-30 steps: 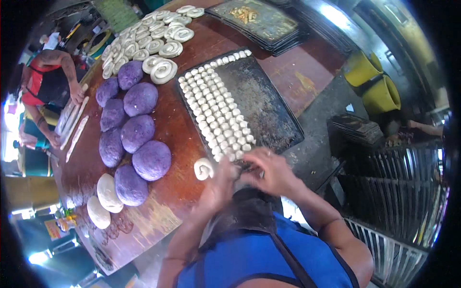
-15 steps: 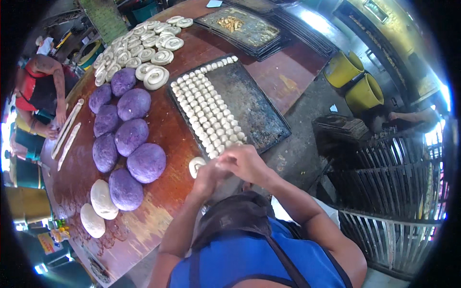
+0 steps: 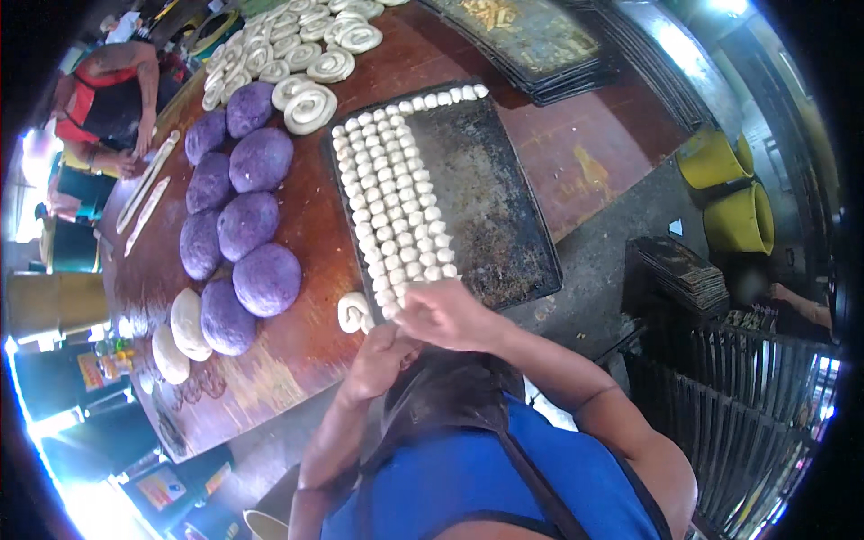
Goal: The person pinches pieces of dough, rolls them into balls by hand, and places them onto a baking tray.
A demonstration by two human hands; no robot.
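My left hand [image 3: 378,362] is closed at the table's near edge, beside a white dough coil [image 3: 352,312]. The coil's tail runs into its fingers. Just right of it and slightly higher, my right hand [image 3: 452,315] has its fingers curled in over the near corner of a dark baking tray [image 3: 495,184]; whatever they pinch is hidden. Small white dough balls [image 3: 387,189] fill the tray's left part in close rows, and one row runs along its far edge. The rest of the tray surface is bare and stained.
Large purple dough lumps [image 3: 247,225] and two pale ones [image 3: 189,324] lie left on the brown table [image 3: 297,360]. Beyond are many coiled dough ropes [image 3: 310,108] and stacked trays [image 3: 549,45]. A person [image 3: 108,99] works at far left. Yellow buckets [image 3: 740,219] and a metal rack [image 3: 720,387] stand right.
The view has shifted, so the table's things sit differently in the picture. My right hand has turned and curled lower over the tray's near corner; my left hand stays close beside it.
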